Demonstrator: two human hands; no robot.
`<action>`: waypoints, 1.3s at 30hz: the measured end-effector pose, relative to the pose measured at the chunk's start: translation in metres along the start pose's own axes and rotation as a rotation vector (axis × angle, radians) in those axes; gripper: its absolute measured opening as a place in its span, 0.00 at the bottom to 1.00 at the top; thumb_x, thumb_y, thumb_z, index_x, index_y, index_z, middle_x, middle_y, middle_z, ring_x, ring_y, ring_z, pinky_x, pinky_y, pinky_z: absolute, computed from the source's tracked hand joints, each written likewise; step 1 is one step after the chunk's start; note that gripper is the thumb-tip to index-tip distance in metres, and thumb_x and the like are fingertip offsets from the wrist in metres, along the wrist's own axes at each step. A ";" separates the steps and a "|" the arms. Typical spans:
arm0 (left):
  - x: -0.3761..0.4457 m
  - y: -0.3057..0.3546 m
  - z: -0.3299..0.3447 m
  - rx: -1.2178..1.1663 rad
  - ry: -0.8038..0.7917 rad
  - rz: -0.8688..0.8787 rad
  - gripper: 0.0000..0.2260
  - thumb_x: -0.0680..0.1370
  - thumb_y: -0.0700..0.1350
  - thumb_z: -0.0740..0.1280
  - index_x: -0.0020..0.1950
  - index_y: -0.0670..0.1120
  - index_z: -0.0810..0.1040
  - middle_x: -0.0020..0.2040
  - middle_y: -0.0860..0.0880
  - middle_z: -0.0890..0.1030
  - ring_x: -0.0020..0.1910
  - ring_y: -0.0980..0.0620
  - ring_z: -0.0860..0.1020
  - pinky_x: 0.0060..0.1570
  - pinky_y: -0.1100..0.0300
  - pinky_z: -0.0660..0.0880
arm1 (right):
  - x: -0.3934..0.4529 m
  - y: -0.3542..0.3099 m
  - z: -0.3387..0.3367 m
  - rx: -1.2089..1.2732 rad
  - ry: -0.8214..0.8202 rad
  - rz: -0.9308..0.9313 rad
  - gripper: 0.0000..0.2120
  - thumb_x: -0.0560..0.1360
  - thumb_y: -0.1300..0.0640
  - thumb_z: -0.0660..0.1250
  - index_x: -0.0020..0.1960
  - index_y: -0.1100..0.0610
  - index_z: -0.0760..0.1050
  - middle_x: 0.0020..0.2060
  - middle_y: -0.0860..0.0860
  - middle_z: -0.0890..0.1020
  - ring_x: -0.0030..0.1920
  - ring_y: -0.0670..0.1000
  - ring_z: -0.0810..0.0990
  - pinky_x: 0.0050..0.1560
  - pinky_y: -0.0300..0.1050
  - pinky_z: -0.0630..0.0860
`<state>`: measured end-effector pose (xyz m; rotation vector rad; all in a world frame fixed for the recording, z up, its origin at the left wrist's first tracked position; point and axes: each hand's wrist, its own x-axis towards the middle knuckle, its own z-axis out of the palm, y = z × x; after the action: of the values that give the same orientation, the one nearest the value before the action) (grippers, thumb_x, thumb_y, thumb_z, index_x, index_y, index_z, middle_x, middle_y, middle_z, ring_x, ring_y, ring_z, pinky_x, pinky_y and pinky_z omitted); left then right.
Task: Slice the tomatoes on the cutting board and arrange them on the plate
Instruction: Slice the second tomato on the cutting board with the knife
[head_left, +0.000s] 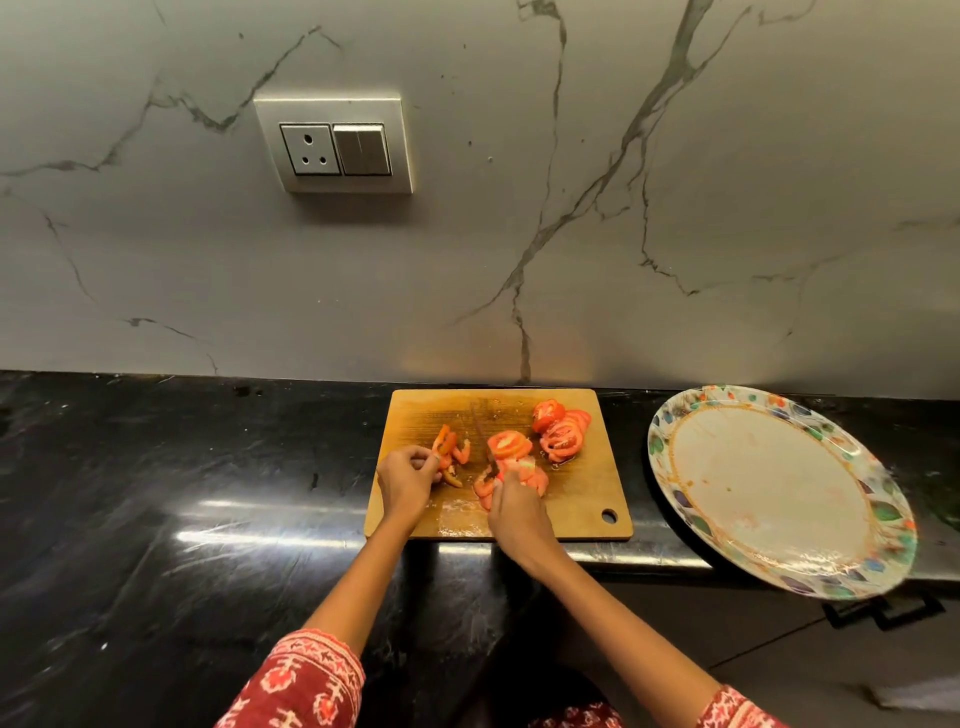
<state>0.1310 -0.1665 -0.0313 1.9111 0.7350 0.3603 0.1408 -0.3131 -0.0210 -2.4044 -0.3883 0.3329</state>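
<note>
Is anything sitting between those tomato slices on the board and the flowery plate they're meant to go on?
Nothing visible. Only bare black countertop separates the cutting board from the plate on its right. The tomato slices lie on the board's right half, nearest the plate.

Dim, warm indoor light, brightest low on the marble wall (519, 234) just above the cutting board (571, 499). Streaks of white glare across the glossy black table (156, 493), left of the board. Soft shadow under the switch plate (335, 145). Strong wide-angle bending: table edge curved, plate (670, 431) stretched into a tilted oval at the right. Sharp enough in the middle, softer and smeared toward the corners. Slight motion blur at the hands (408, 478). Muted contrast overall.
</note>
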 end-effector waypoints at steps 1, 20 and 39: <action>-0.001 0.000 0.001 -0.001 0.006 0.003 0.07 0.73 0.38 0.68 0.35 0.44 0.80 0.31 0.48 0.82 0.32 0.51 0.81 0.41 0.52 0.80 | -0.003 -0.005 0.005 -0.023 -0.030 0.021 0.19 0.81 0.58 0.51 0.70 0.63 0.60 0.49 0.60 0.80 0.50 0.60 0.79 0.41 0.47 0.71; 0.001 0.009 0.002 -0.139 0.082 -0.180 0.11 0.72 0.40 0.71 0.29 0.49 0.78 0.29 0.50 0.80 0.31 0.54 0.80 0.39 0.59 0.77 | -0.019 -0.022 0.018 -0.238 -0.159 0.111 0.17 0.78 0.66 0.50 0.66 0.63 0.63 0.58 0.62 0.76 0.59 0.62 0.75 0.55 0.53 0.71; 0.004 -0.001 0.006 -0.063 0.050 -0.174 0.11 0.69 0.42 0.74 0.28 0.47 0.77 0.27 0.50 0.79 0.32 0.51 0.81 0.39 0.59 0.75 | -0.006 -0.050 0.016 -0.140 -0.241 0.216 0.16 0.78 0.65 0.55 0.66 0.64 0.66 0.64 0.61 0.72 0.65 0.60 0.70 0.60 0.50 0.69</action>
<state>0.1368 -0.1677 -0.0350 1.7697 0.9051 0.3193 0.1204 -0.2694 0.0010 -2.5570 -0.2652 0.7187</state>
